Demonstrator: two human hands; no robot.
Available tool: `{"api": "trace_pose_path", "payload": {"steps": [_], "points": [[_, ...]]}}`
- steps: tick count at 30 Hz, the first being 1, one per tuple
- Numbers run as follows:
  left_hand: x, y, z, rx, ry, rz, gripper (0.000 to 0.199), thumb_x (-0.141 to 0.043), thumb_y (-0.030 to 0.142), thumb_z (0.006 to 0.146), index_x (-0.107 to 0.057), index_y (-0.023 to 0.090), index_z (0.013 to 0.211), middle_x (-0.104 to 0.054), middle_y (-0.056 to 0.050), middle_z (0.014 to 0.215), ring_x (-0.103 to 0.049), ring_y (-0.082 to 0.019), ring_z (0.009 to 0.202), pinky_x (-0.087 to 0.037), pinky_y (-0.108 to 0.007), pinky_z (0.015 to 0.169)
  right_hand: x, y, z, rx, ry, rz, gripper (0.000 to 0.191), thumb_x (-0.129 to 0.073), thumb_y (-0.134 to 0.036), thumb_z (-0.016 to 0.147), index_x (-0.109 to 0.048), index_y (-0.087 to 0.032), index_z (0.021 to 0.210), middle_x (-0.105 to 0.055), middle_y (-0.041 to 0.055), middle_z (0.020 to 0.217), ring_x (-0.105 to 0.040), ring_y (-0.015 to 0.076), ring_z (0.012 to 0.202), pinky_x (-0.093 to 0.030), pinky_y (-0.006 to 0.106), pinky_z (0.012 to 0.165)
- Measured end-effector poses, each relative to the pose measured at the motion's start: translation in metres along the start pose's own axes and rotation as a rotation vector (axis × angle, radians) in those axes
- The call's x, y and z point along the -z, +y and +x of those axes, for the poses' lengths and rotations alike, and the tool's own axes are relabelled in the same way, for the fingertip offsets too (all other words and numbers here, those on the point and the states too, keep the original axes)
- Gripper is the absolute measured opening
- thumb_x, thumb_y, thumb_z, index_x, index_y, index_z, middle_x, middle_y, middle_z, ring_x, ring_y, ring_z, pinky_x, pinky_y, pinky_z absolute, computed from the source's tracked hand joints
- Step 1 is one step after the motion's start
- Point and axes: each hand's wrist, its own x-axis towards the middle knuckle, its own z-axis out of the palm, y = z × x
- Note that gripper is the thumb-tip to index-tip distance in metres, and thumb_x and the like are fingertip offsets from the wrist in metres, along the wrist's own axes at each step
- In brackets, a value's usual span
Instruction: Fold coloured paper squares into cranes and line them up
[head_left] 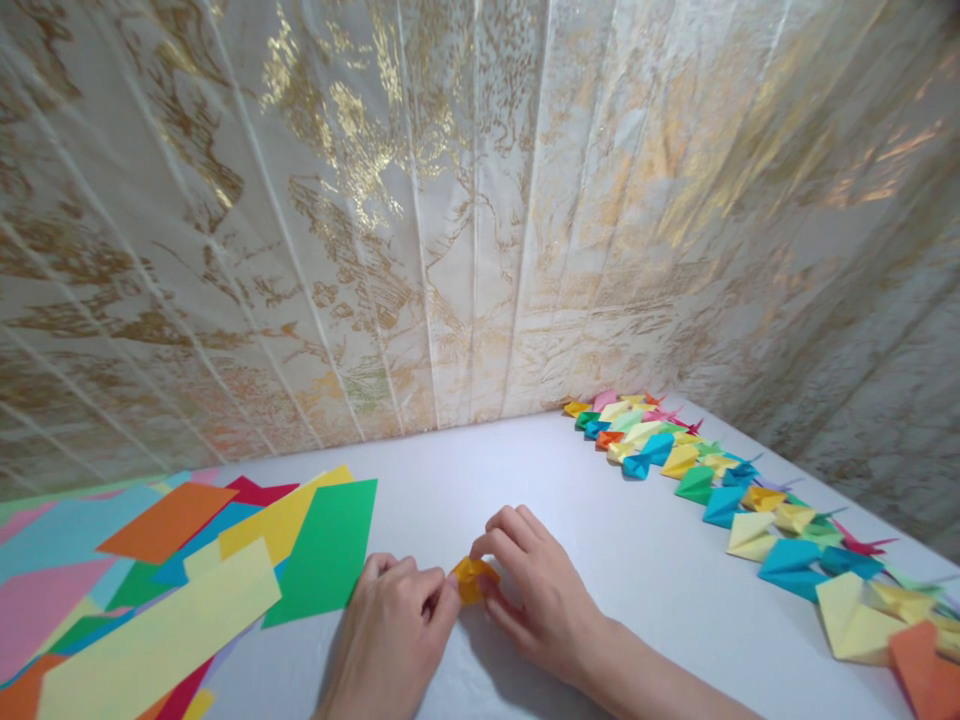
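Note:
A small folded piece of yellow-orange paper (471,580) is between my two hands at the front middle of the white table. My left hand (401,625) is closed, its thumb and finger pinching the paper's left edge. From the other side my right hand (529,590) grips the paper between thumb and fingers, with the other fingers curled above it. Parts of the paper are hidden behind the fingertips. Just left of my left hand lies a flat green sheet (330,550).
Overlapping coloured sheets cover the table's left side, a pale yellow strip (165,640) and an orange sheet (169,522) among them. Rows of several folded paper figures (795,568) line the right edge. A gold-patterned curtain (450,250) hangs behind the white table (450,470).

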Motion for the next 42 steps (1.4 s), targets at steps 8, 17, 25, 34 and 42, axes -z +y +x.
{"api": "trace_pose_path", "payload": {"steps": [8, 17, 25, 34, 42], "points": [[0.006, 0.009, -0.005, -0.020, -0.059, 0.020, 0.031, -0.050, 0.028, 0.089, -0.061, 0.023, 0.060, -0.063, -0.002, 0.063, -0.056, -0.025, 0.070, -0.037, -0.038, 0.075, -0.012, 0.005, -0.001, 0.045, 0.039, -0.126, 0.018, -0.067, -0.003, 0.077, -0.067, -0.019, 0.085, -0.059, 0.0044, 0.089, -0.047, 0.0201, 0.081, -0.037, 0.031, 0.070], [0.020, 0.001, 0.000, 0.016, -0.202, 0.043, 0.023, -0.047, 0.016, 0.088, -0.063, 0.022, 0.073, -0.064, 0.001, 0.062, -0.060, -0.023, 0.066, -0.033, -0.038, 0.076, -0.013, 0.006, 0.002, 0.053, -0.020, -0.223, 0.014, -0.074, -0.008, 0.080, -0.068, -0.020, 0.080, -0.060, 0.0024, 0.089, -0.046, 0.0186, 0.081, -0.034, 0.032, 0.071], [0.010, -0.001, 0.000, -0.032, -0.203, -0.083, 0.016, -0.053, 0.018, 0.093, -0.062, 0.021, 0.080, -0.066, 0.000, 0.072, -0.060, -0.025, 0.077, -0.032, -0.037, 0.078, -0.014, 0.008, 0.003, 0.047, -0.061, -0.236, 0.012, -0.077, -0.012, 0.083, -0.068, -0.019, 0.078, -0.061, 0.0010, 0.088, -0.046, 0.0177, 0.081, -0.034, 0.031, 0.072], [0.010, -0.003, 0.001, -0.042, -0.225, -0.107, 0.013, -0.053, 0.018, 0.091, -0.062, 0.022, 0.082, -0.066, 0.001, 0.071, -0.060, -0.023, 0.074, -0.033, -0.038, 0.080, -0.002, 0.012, 0.008, 0.020, -0.080, -0.281, 0.012, -0.075, -0.012, 0.085, -0.069, -0.020, 0.079, -0.063, 0.0018, 0.089, -0.049, 0.0185, 0.083, -0.036, 0.031, 0.074], [-0.002, -0.014, -0.005, -0.047, -0.128, -0.175, 0.014, -0.054, 0.023, 0.088, -0.059, 0.023, 0.075, -0.063, 0.004, 0.065, -0.058, -0.019, 0.069, -0.037, -0.034, 0.077, 0.117, 0.088, -0.016, -0.168, -0.094, -0.515, 0.016, -0.066, -0.012, 0.089, -0.073, -0.023, 0.080, -0.066, 0.0055, 0.088, -0.053, 0.0224, 0.085, -0.039, 0.034, 0.079]]}}
